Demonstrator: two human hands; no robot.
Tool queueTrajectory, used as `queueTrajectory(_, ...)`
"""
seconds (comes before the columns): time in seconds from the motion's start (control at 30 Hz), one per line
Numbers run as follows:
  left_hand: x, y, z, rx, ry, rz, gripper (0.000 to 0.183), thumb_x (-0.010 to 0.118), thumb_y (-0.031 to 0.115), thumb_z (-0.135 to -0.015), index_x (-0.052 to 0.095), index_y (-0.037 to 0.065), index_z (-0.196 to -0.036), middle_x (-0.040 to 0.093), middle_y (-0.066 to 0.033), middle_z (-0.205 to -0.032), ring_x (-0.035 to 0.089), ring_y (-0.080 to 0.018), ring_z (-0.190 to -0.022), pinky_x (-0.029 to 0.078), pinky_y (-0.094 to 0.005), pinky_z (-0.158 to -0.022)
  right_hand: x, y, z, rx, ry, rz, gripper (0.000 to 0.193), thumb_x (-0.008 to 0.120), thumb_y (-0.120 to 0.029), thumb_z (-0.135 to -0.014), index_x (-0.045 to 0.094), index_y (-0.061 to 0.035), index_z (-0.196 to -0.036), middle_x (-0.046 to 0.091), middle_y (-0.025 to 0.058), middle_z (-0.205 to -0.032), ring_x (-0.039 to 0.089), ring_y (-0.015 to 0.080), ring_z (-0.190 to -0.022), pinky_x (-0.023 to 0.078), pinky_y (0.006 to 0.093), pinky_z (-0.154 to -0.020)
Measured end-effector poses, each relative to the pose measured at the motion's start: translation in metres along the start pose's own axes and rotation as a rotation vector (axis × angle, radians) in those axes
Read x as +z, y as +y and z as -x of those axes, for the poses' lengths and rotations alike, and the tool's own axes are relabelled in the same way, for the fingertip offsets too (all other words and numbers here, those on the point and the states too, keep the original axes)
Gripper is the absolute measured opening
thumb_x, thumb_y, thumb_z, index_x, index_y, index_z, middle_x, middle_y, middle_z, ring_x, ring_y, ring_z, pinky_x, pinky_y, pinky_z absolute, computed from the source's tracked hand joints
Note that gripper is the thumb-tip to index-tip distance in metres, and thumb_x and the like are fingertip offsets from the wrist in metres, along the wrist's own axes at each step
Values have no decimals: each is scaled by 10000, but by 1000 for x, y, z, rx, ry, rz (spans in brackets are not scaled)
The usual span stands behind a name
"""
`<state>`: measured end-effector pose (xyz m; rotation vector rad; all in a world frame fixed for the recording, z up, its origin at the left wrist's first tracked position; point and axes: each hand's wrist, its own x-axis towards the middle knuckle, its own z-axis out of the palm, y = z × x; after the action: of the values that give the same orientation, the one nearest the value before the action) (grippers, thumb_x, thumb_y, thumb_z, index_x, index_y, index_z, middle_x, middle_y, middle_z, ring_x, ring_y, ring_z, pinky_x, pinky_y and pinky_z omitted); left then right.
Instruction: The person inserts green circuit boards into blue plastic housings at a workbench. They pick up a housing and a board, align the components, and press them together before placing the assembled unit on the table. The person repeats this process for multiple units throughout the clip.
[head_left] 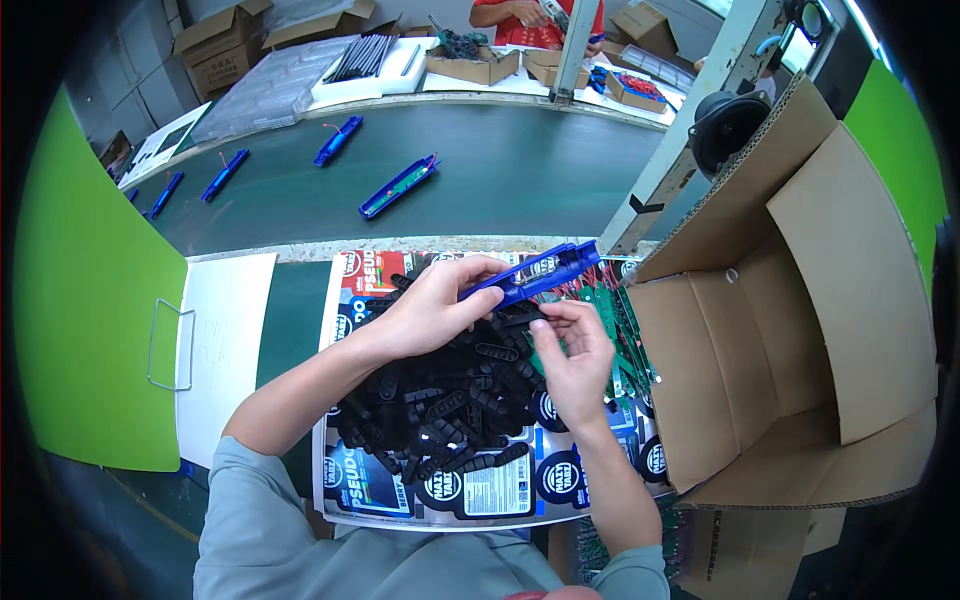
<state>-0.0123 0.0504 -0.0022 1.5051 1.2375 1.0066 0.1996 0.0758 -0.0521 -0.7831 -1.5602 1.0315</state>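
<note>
My left hand (445, 305) grips a long blue plastic housing (545, 272), tilted with its far end up to the right. Its hollow side shows a clear or metallic strip inside. Just below the housing, my right hand (575, 360) pinches a small black plastic piece (520, 318) between thumb and fingers. Whether that piece touches the housing I cannot tell. Under both hands lies a heap of black oblong plastic parts (450, 400) with slotted faces. Beside the right hand are green circuit boards (625, 345) with red wires, partly hidden by the hand.
The parts lie on a printed sheet (500, 490). A large open cardboard box (700, 380) stands at the right, next to a metal post (690, 130). Beyond runs a green conveyor belt (500, 200) with several blue housings (400, 187). A co-worker's hands (525, 12) are across it.
</note>
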Motion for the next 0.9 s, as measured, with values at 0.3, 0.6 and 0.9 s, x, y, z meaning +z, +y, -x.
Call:
queueTrajectory(0.3, 10, -8, -13, 80, -28, -22, 358, 593, 145, -1021, 630, -66, -1309, 696, -61, -1044, 616, -97, -927, 532, -286, -801, -7, -4, 1, 65, 80, -103, 196, 717, 55, -910, 652, 46, -1095, 630, 82, -1100, 637, 111, -902, 532, 251, -813)
queueTrajectory(0.6, 27, 1, -19, 109, -35, -122, 360, 687, 161, -958, 674, -66, -1236, 735, -104, -1001, 644, -109, -914, 532, -305, -837, -21, -16, -6, -263, 343, 594, 185, 825, -32, -792, 753, -67, -959, 551, 77, -1031, 536, 248, -1008, 426, 389, -880)
queueTrajectory(0.9, 33, 11, -20, 192, 144, -358, 200, 777, 145, -884, 756, -30, -980, 740, -145, -826, 700, -181, -717, 546, -339, -672, -18, -21, -9, -317, 433, 601, 427, 868, -79, -769, 679, -80, -1151, 530, 90, -1121, 521, 275, -1066, 408, 422, -934)
